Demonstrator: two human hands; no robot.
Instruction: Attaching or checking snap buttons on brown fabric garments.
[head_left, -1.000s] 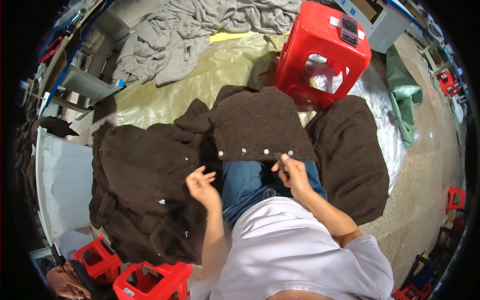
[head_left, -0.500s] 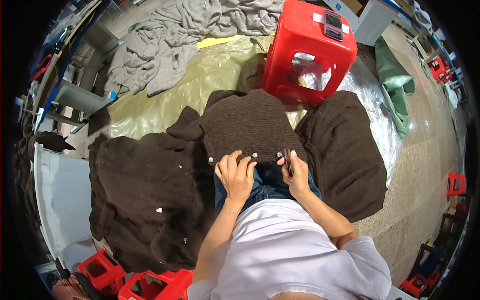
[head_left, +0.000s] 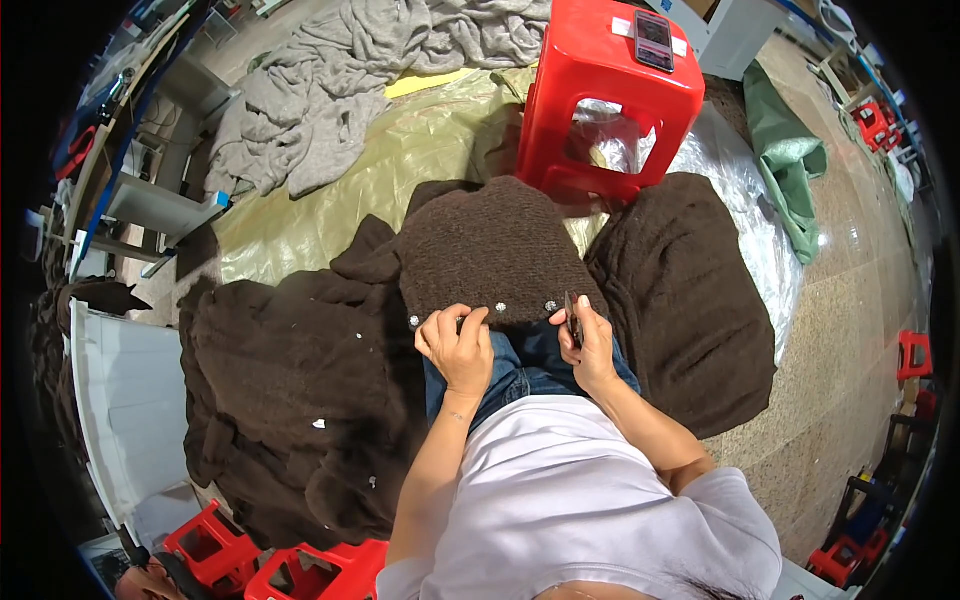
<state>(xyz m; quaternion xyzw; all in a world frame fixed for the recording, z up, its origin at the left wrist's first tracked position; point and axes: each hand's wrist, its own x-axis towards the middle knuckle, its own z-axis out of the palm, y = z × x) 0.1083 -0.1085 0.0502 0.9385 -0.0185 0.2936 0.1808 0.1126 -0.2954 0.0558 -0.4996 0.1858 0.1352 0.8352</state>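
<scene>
A dark brown knitted garment (head_left: 490,250) lies across my lap, with several shiny round buttons (head_left: 501,307) along its near edge. My left hand (head_left: 456,345) grips that edge with curled fingers, between the left and middle buttons. In my right hand (head_left: 590,345) is a small pair of metal thread snips (head_left: 571,308), blades pointing away from me. They are just right of the rightmost button, beside the garment's edge. My fingers partly hide the snips' handles.
Brown garments are heaped on my left (head_left: 290,390) and right (head_left: 690,310). A red stool (head_left: 620,90) bearing a phone (head_left: 654,42) stands ahead. Grey fabric (head_left: 300,110) lies on yellowish plastic sheeting (head_left: 420,150). A white bin (head_left: 125,390) is far left, with red stools (head_left: 215,550) near it.
My left hand has shifted slightly left along the garment's edge, its fingers more curled. My right hand still holds the snips beside the right button. The whole view has moved a little.
</scene>
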